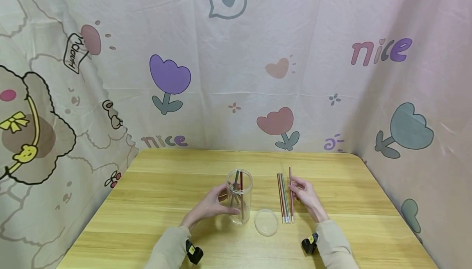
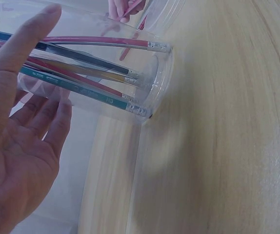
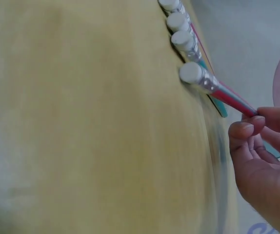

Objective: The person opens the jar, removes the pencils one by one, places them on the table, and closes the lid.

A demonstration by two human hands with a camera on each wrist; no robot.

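A tall clear jar (image 1: pixel 246 205) stands upright on the table, gripped by my left hand (image 1: pixel 211 204) with the thumb on the near side and fingers round the back. Several pencils, among them a green pencil (image 2: pixel 76 88), lean inside it with their metal eraser ends at the bottom. My right hand (image 1: pixel 305 195) pinches a red pencil (image 3: pixel 233 101) between thumb and fingers, its white eraser end towards me. Just left of that pencil, several more pencils (image 1: pixel 283 199) lie side by side on the table, their white erasers (image 3: pixel 182 41) lined up.
A round clear lid (image 1: pixel 266 222) lies flat between the jar and the row of pencils. The wood-grain table (image 1: pixel 177 166) ends at the back against a printed curtain (image 1: pixel 225 76), which also hangs at both sides.
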